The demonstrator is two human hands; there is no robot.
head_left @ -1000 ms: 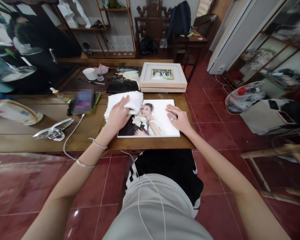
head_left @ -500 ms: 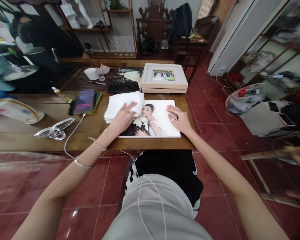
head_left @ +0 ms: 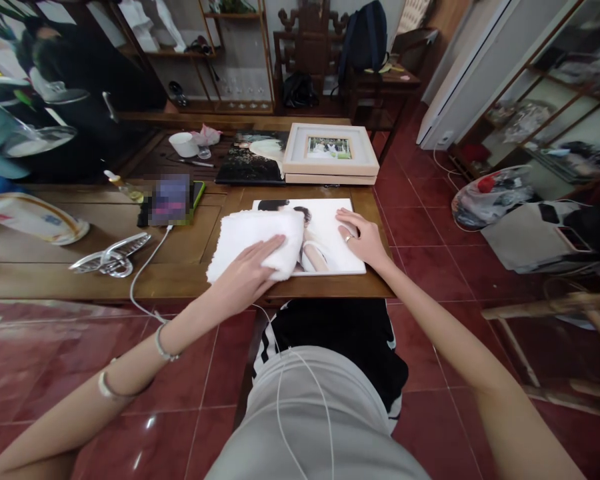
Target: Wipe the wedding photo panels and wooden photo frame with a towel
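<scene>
A folded white towel (head_left: pixel 260 230) lies over the left part of a wedding photo panel (head_left: pixel 337 247), covering much of the printed couple. Pressed down on its top is my left hand (head_left: pixel 253 267), open, with the fingers stretched out flat. At the panel's right side rests my right hand (head_left: pixel 361 237), also open; its fingertips touch the white surface and a ring shows on one finger. The panel lies flat near the front edge of the wooden table (head_left: pixel 280 288).
Behind the panel are stacked pale frames (head_left: pixel 330 170) and a dark photo panel (head_left: pixel 250 163). To the left sit a phone (head_left: pixel 171 200) with a white cable (head_left: pixel 143 270), a silver hair claw (head_left: pixel 113 257), a dropper bottle (head_left: pixel 125 187) and a white cup (head_left: pixel 183 145).
My left hand and the towel have moved down and to the right, over the printed couple. The right hand keeps its place at the panel's right side.
</scene>
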